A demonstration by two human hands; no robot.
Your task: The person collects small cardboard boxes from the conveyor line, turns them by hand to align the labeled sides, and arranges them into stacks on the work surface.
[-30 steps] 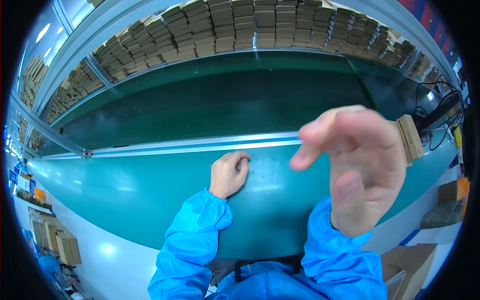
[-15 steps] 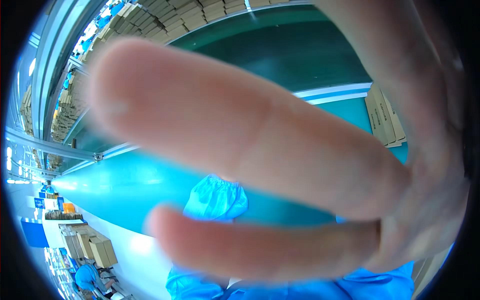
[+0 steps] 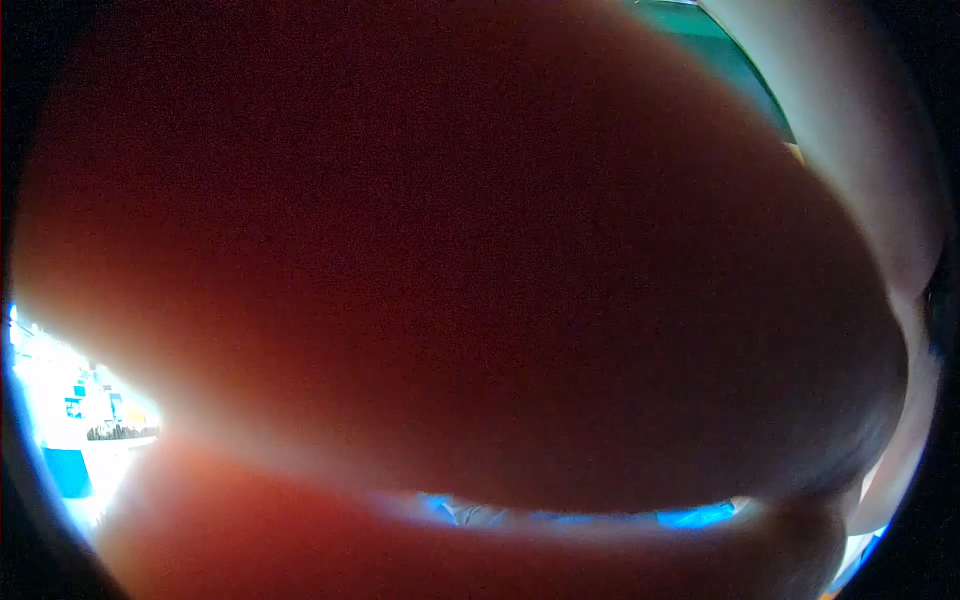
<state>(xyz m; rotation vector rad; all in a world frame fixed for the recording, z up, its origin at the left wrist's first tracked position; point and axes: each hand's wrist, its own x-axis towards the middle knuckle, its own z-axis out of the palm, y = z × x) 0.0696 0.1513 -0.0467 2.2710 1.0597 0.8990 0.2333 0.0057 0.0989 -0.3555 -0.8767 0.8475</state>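
My right hand covers nearly the whole head view, pressed very close to the camera and blurred dark red. Its fingers stretch across from the right side, with a thin gap between two of them low in the picture. Another part of the hand runs down the upper right edge. I see nothing held in it. Through the gap shows some bright blue clothing. My left hand is not visible.
A sliver of dark green surface shows at the upper right. At the far left, an overexposed patch of the room includes a blue block-like shape. Everything else is hidden behind the fingers.
My right hand has come much closer to the camera. Its fingers now block the teal table, the stacked cartons and the blue sleeve cuff that showed before.
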